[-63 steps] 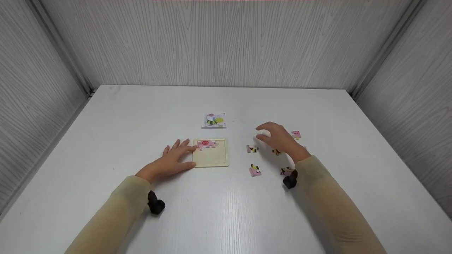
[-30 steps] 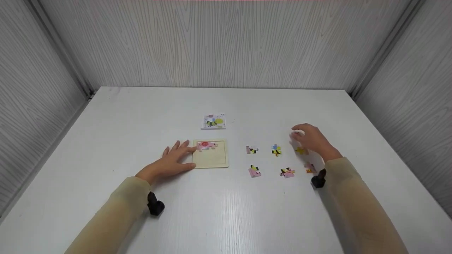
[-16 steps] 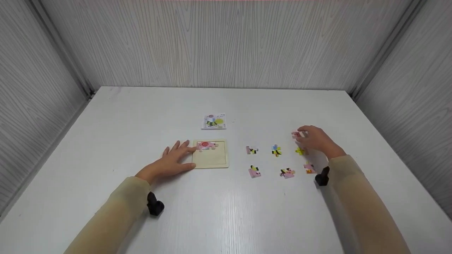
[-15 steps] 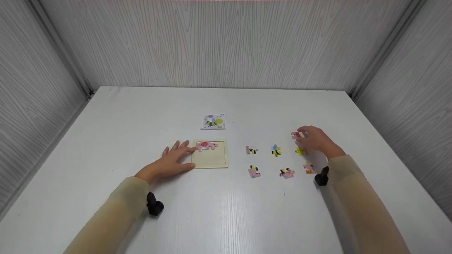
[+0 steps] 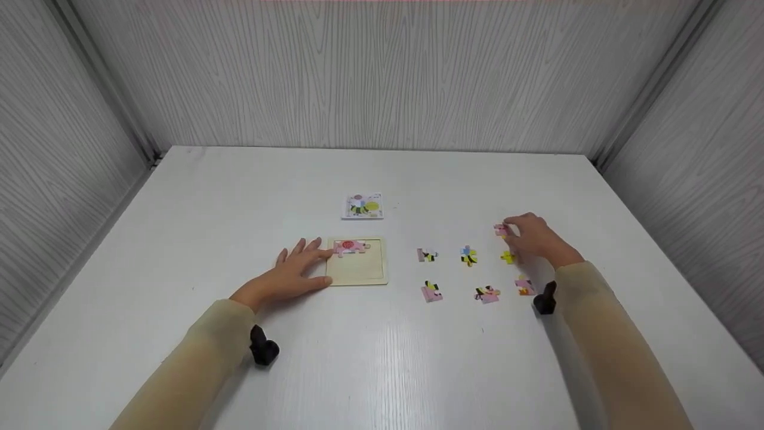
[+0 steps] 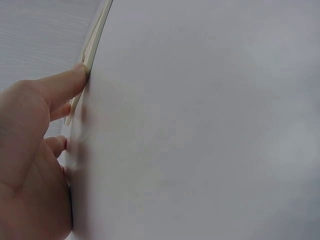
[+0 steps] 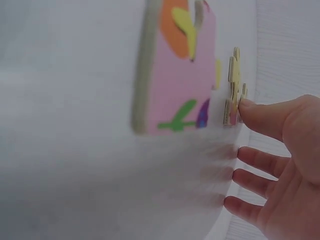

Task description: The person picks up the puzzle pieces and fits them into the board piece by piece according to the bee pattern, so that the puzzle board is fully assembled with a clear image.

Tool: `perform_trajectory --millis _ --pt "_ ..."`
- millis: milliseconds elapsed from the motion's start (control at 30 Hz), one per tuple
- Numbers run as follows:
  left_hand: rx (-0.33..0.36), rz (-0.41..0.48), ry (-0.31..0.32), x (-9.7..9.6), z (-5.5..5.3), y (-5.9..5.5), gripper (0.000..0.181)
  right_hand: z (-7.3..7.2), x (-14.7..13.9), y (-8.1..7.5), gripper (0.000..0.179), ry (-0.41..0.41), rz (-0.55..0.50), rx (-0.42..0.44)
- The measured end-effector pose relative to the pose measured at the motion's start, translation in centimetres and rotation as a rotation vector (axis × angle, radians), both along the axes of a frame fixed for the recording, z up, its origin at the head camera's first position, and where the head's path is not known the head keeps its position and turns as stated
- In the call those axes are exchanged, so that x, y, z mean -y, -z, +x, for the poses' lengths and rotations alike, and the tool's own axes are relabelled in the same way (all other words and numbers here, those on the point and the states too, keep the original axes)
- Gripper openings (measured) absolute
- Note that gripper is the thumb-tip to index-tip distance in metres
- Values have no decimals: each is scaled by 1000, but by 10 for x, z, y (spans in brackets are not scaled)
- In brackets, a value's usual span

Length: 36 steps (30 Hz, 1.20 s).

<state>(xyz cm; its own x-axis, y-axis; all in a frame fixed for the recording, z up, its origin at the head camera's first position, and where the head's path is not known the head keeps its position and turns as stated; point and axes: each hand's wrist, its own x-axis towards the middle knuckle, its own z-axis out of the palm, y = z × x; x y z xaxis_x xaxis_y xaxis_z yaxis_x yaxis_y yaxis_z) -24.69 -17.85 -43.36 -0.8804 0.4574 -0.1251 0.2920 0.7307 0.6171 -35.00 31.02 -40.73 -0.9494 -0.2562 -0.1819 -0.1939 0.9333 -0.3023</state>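
In the head view my left hand lies with its fingers spread beside the wooden puzzle tray. Its thumb and index fingertip touch the tray's left edge. A pink puzzle section with a red disc lies at the top of the tray. Farther right, my right hand has thumb and index finger at the right end of a pink puzzle piece on the table, pinching it. The right wrist view shows the thumb against a piece's edge, the other fingers touching the tabletop; the index finger is hidden there.
Several loose puzzle pieces lie right of the tray, among them a yellow one, a blue-and-yellow one and a pink-and-orange one. A square bee picture card lies behind the tray. Panelled walls enclose the table.
My right hand has moved right from above the middle pieces to the far-right pink piece and taken hold of its right end. My left hand has stayed at the tray.
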Motion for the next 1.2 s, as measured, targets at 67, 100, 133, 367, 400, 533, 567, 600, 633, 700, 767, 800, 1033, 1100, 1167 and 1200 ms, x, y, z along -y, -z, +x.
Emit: perform_trajectory --millis 67,100,133,367,400,533,567,600,633,700,767,800,1033,1100,1167,1200 --pt "1 2 2 0 0 0 63 0 -1 1 44 3 -1 0" --pt "0 0 2 0 0 1 63 0 -1 1 42 3 -3 -1" --pt "1 -1 1 -1 0 1 63 0 -2 1 41 -1 -9 -7" --pt "0 -8 1 -1 0 2 64 1 -5 2 35 10 -41 -24" --pt "0 -9 1 -1 0 2 64 1 -5 3 35 15 -45 -24" --pt "3 -9 -2 -1 -1 2 64 3 -5 1 36 25 -71 -23" --pt "5 -10 -3 -1 -2 2 64 4 -5 1 36 28 -81 -20" --pt "7 -10 -3 -1 -2 1 64 5 -5 0 36 35 -90 -16" --pt "9 -9 -3 0 -2 1 64 5 -4 -1 37 43 -98 -12" --pt "9 -9 -4 0 -1 1 64 6 -4 -2 37 60 -120 0" --pt "7 -6 -3 0 -1 1 64 7 -3 -3 36 72 -141 10" --pt "4 -6 -2 0 -1 1 64 7 -3 -3 36 78 -151 16" --pt "3 -17 -3 1 -2 3 65 13 5 -5 35 66 -176 13" --pt "4 -13 -2 1 -2 4 65 15 8 -5 34 54 -189 5" --pt "8 -9 -3 1 -3 4 65 17 11 -6 34 42 -204 -3" --pt "9 -8 -3 1 -3 3 65 17 13 -6 34 38 -209 -7"
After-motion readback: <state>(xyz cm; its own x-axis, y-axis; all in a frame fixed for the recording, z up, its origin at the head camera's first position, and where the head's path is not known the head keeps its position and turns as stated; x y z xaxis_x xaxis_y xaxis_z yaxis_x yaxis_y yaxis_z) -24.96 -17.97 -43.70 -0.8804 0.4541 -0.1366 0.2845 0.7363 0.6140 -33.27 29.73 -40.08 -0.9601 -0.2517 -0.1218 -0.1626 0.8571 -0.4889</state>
